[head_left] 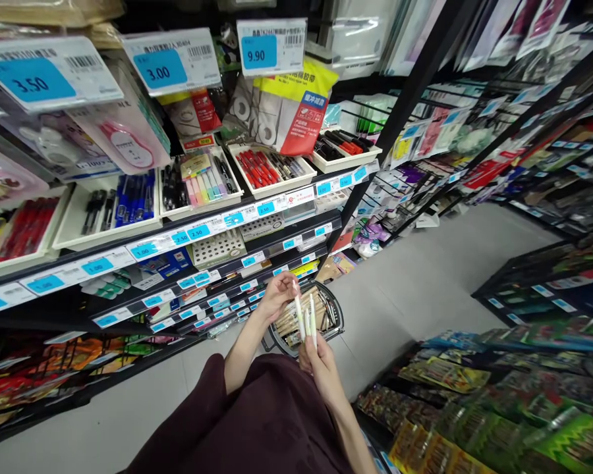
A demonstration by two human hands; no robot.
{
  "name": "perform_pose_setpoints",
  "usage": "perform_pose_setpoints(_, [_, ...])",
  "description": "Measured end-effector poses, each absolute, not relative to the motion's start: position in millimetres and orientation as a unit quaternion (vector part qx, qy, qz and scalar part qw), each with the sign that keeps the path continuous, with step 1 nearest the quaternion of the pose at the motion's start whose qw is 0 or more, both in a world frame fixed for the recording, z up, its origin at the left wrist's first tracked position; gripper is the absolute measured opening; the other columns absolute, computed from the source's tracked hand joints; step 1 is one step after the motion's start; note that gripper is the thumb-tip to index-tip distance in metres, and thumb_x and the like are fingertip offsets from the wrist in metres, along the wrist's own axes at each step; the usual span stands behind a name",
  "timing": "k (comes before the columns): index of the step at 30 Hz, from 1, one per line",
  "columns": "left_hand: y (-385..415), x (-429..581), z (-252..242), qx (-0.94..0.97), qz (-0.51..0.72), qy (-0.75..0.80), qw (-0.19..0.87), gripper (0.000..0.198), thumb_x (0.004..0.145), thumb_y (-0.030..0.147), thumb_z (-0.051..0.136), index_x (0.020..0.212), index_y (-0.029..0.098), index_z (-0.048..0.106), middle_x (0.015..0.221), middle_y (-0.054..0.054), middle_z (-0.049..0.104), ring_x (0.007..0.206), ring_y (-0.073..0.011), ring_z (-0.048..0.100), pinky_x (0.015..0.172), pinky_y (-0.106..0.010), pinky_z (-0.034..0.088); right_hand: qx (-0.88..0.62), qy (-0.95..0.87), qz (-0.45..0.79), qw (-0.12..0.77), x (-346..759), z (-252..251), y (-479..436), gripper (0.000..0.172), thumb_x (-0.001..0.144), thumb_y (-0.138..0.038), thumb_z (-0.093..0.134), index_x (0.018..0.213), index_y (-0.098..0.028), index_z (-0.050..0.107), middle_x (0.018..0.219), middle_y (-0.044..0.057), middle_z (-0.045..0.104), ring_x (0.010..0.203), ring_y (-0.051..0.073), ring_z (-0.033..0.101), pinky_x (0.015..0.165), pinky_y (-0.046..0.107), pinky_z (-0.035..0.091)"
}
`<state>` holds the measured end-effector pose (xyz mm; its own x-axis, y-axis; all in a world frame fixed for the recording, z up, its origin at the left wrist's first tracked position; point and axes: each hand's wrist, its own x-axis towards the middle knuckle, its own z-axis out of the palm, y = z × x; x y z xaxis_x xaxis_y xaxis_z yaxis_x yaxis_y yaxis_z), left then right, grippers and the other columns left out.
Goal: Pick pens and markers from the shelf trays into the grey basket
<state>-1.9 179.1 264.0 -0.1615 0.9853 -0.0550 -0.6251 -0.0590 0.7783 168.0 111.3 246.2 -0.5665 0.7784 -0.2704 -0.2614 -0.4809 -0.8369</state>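
My right hand (321,365) is closed around the lower ends of several slim white pens (311,319) with pale green parts, which stand up fanned from its fingers. At the upper end of the leftmost pen (298,308), the fingertips of my left hand (277,297) are pinched together. Below both hands is a dark basket (340,308), partly hidden by them. Inside it lie many thin sticks or pens (287,320), wood-coloured, white and dark; their exact kind is hard to make out.
To the left, a shelf holds white trays of red pens (257,168), blue pens (134,197) and pastel highlighters (205,181) above a price-label strip (197,232). Hanging snack packets (439,378) stand at right. A grey floor aisle (425,270) runs between the shelves.
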Motion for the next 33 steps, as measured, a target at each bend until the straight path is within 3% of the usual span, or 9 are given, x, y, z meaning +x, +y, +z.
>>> perform_pose_setpoints(10, [178, -7, 260, 0.265, 0.677, 0.352, 0.589, 0.051, 0.049, 0.035, 0.094, 0.082, 0.017, 0.059, 0.067, 0.005, 0.056, 0.054, -0.0066, 0.050, 0.051, -0.019, 0.037, -0.316, -0.380, 0.810, 0.316, 166, 241, 111, 0.032, 0.096, -0.051, 0.051, 0.089, -0.020, 0.053, 0.061, -0.010, 0.021, 0.048, 0.006, 0.015, 0.044, 0.021, 0.014])
perform_pose_setpoints(21, [169, -6, 261, 0.255, 0.669, 0.359, 0.598, 0.037, 0.064, 0.035, 0.087, 0.084, 0.015, 0.064, 0.073, 0.001, 0.059, 0.062, -0.0082, 0.052, 0.057, -0.019, 0.040, -0.332, -0.371, 0.814, 0.300, 169, 241, 109, 0.033, 0.093, -0.053, 0.055, 0.085, -0.022, 0.045, 0.064, -0.009, 0.019, 0.051, 0.007, 0.013, 0.045, 0.021, 0.015])
perform_pose_setpoints(33, [163, -4, 269, 0.249, 0.662, 0.368, 0.603, 0.031, 0.066, 0.031, 0.086, 0.088, 0.015, 0.070, 0.075, -0.002, 0.064, 0.065, -0.0090, 0.055, 0.059, -0.018, 0.043, -0.327, -0.378, 0.813, 0.298, 173, 241, 107, 0.034, 0.091, -0.053, 0.057, 0.084, -0.022, 0.045, 0.062, -0.010, 0.020, 0.050, 0.007, 0.012, 0.043, 0.021, 0.013])
